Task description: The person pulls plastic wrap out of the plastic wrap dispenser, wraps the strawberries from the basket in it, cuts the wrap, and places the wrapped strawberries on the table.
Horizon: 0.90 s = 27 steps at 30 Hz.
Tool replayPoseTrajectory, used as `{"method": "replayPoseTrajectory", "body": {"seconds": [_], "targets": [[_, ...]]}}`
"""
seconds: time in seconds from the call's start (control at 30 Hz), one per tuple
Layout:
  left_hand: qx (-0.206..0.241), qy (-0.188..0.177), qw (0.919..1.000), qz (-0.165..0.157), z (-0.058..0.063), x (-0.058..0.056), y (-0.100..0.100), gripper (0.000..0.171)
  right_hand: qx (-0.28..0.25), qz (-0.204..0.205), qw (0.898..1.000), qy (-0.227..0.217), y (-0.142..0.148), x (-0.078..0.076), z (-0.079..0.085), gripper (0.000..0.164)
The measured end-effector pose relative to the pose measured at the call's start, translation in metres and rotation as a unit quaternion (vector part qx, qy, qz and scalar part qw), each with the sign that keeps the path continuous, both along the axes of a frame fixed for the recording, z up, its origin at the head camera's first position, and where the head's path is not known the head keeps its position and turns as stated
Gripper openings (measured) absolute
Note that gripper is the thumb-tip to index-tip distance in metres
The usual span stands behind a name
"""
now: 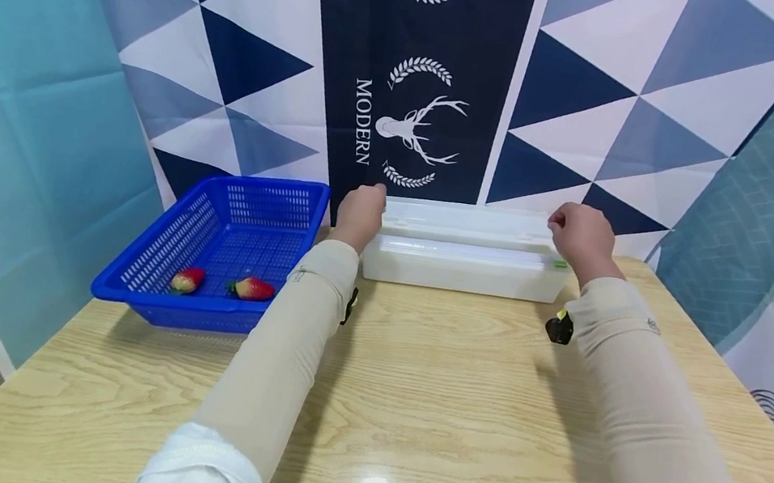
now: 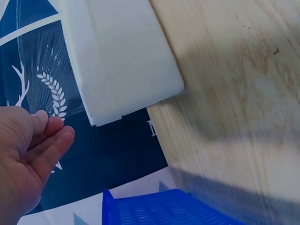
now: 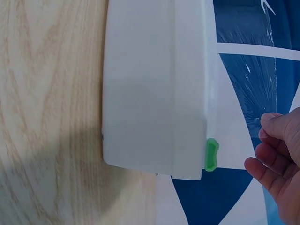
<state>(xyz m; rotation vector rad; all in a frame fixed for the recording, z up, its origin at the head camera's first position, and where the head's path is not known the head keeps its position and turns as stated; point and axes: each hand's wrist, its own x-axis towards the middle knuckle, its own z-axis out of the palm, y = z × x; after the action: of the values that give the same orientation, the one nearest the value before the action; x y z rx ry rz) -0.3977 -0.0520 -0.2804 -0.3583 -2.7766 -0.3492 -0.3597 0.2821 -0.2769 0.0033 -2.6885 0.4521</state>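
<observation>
A long white cling film dispenser [image 1: 463, 274] sits at the back of the table. Clear, creased cling film [image 2: 44, 58] stretches up from it between the two hands. With thumb and fingertips my left hand [image 1: 361, 215] pinches one corner of the film, just beyond the dispenser's left end. On the other side, my right hand [image 1: 585, 239] pinches the opposite corner between thumb and forefinger, its other fingers curled loosely. Below that hand, a green slider [image 3: 212, 154] shows at the dispenser's right end.
To the left stands a blue plastic basket [image 1: 184, 304] with two strawberries in it, one strawberry [image 1: 187, 280] left of the other strawberry [image 1: 253, 289]. A patterned cloth [image 1: 427, 51] hangs right behind the wooden table [image 1: 427, 385].
</observation>
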Motion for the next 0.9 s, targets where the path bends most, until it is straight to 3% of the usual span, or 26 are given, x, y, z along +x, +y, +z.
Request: {"method": "replayPoseTrajectory", "body": {"seconds": [0.37, 0.9], "targets": [[-0.003, 0.004, 1.0000, 0.004, 0.013, -0.002, -0.001, 0.010, 0.003, -0.010, 1.000, -0.001, 0.000, -0.003, 0.014, 0.016], [0.017, 0.043, 0.9989, 0.008, 0.031, 0.001, -0.002, 0.010, 0.011, -0.020, 1.000, -0.004, -0.002, 0.001, 0.034, 0.019]]}}
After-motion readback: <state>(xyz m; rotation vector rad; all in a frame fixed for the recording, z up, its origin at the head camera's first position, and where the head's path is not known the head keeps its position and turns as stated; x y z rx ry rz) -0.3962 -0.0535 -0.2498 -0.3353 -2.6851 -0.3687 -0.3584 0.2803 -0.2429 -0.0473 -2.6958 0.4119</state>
